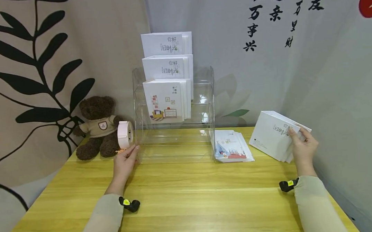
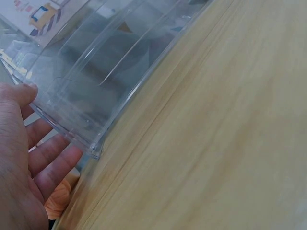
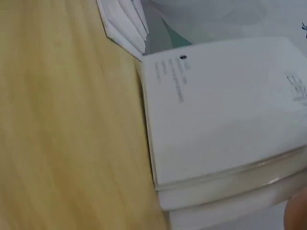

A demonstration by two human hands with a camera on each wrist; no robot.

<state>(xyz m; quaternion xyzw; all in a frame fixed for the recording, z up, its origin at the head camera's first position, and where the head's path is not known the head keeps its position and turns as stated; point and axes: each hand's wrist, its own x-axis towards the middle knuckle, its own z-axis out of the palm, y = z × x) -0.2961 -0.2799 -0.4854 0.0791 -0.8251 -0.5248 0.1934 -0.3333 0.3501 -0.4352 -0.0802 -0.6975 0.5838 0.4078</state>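
Note:
My left hand (image 1: pixel 124 164) is at the lower left side of a clear acrylic display rack (image 1: pixel 175 152), pinching its side edge. In the left wrist view its thumb lies over that edge and the other fingers (image 2: pixel 50 155) reach along the outer side. My right hand (image 1: pixel 304 149) holds a small stack of white booklets (image 1: pixel 269 135) by their right side, thumb in front. They stand tilted on the table, fanned slightly, with Chinese print on the front cover. Three rows of similar white booklets (image 1: pixel 165 101) fill the rack's upper tiers, the front ones bearing a furniture picture.
A pile of illustrated booklets (image 1: pixel 232 148) lies against the rack's right foot. Left of the rack are a brown teddy bear (image 1: pixel 98 128) and a round pink-and-white object (image 1: pixel 124 134). Printed cloth (image 1: pixel 216 17) hangs behind the wooden table (image 1: pixel 208 201).

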